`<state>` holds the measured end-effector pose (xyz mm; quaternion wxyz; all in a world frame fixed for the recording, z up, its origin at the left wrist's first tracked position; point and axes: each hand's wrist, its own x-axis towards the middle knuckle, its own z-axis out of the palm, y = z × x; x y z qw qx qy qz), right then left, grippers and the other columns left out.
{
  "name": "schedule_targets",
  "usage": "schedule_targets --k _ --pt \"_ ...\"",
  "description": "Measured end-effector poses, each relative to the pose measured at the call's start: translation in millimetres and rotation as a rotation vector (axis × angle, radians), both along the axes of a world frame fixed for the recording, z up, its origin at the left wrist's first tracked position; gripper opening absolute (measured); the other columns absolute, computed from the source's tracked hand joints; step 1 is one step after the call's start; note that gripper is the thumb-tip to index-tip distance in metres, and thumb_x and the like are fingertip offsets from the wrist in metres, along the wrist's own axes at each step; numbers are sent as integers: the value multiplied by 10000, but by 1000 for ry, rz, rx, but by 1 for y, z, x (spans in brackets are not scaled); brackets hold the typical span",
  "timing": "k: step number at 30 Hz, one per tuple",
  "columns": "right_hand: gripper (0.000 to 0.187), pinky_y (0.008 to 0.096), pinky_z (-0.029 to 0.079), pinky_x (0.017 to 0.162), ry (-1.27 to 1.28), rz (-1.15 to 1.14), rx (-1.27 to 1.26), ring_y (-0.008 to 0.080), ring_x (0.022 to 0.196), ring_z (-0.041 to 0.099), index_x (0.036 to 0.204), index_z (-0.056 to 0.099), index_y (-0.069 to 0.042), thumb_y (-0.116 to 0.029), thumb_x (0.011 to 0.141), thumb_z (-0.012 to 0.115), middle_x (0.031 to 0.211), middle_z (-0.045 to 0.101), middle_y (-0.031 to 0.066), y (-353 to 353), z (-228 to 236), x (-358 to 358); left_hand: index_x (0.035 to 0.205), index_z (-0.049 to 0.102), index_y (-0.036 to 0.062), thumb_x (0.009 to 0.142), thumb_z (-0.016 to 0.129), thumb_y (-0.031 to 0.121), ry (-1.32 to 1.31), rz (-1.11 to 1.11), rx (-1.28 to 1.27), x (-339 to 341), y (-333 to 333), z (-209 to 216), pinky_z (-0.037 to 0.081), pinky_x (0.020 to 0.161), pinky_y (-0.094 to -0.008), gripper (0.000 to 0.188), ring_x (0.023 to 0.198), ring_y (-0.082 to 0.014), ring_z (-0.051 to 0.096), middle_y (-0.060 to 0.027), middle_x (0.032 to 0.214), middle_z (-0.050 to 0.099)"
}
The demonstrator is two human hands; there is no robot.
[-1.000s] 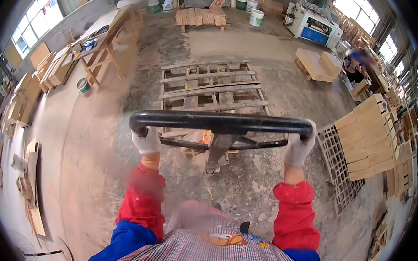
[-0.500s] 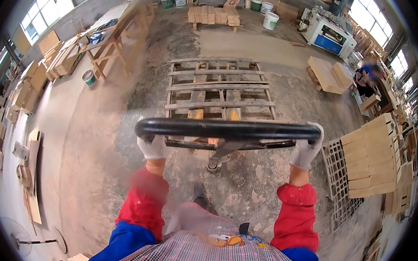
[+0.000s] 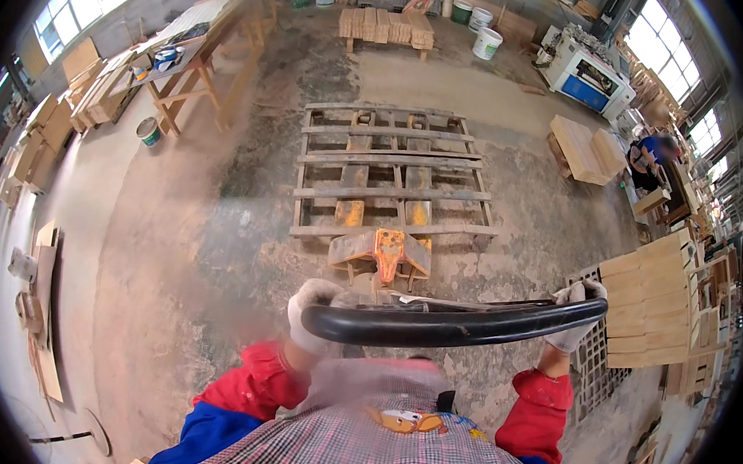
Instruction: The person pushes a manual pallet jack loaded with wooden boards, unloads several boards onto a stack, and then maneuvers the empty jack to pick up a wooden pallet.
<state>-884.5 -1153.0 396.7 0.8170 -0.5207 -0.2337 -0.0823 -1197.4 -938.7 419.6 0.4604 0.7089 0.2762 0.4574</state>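
Note:
Both my hands wear white gloves and grip the black bar handle (image 3: 455, 324) of an orange pallet jack (image 3: 389, 248). My left hand (image 3: 312, 312) wraps the handle's left end; my right hand (image 3: 582, 313) is closed round its right end. The handle is tilted low toward my body, its right end a little higher and farther off. Beyond it the jack's worn orange forks lie under an open-slatted wooden pallet (image 3: 393, 159) that carries nothing. The handle hides part of the jack's shaft.
Stacked boards (image 3: 644, 312) stand on a plastic grid pallet (image 3: 591, 373) close on the right. Farther right are another board stack (image 3: 582, 150), a person (image 3: 648, 155) and a white-and-blue machine (image 3: 587, 79). A workbench (image 3: 173, 71) and a bucket (image 3: 149, 132) stand left; a plank pile (image 3: 386, 29) lies ahead.
The handle has come down and toward me, swinging slightly right, with both hands still on it. The jack's orange body now shows in front of the pallet. The pallet has barely shifted.

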Motion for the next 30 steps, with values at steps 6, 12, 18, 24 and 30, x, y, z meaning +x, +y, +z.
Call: schedule_targets --k 6,12,18,24,30 --pt "139 241 427 482 61 14 -54 95 517 465 1001 486 -55 -39 881 553 683 473 2 10 8 25 839 593 9 795 691 43 -50 -74 78 15 6 11 492 616 -275 112 669 -134 598 -61 738 619" --pt "181 273 442 532 127 92 -31 101 530 454 1028 502 -72 -67 866 582 679 469 -3 23 7 61 839 605 -3 751 724 35 -38 -290 207 26 4 11 501 611 -301 152 659 -185 623 -102 748 641" --pt "195 252 404 494 83 86 -18 103 522 447 1038 509 -89 -94 873 613 660 453 -10 32 2 79 796 634 14 703 738 61 -114 -389 274 36 20 17 469 545 -317 147 584 -243 603 -108 687 618" --pt "136 253 427 522 68 162 5 92 512 430 1025 540 -84 -84 894 577 629 458 -5 38 7 84 786 629 38 714 728 101 -209 -403 376 41 16 8 456 522 -359 137 580 -299 592 -114 661 592" --pt "154 260 448 552 35 191 -2 87 523 439 1040 540 -76 -65 888 562 656 482 3 35 3 94 843 655 56 676 743 149 -157 -418 404 40 18 10 481 570 -369 210 629 -320 608 -115 743 627"
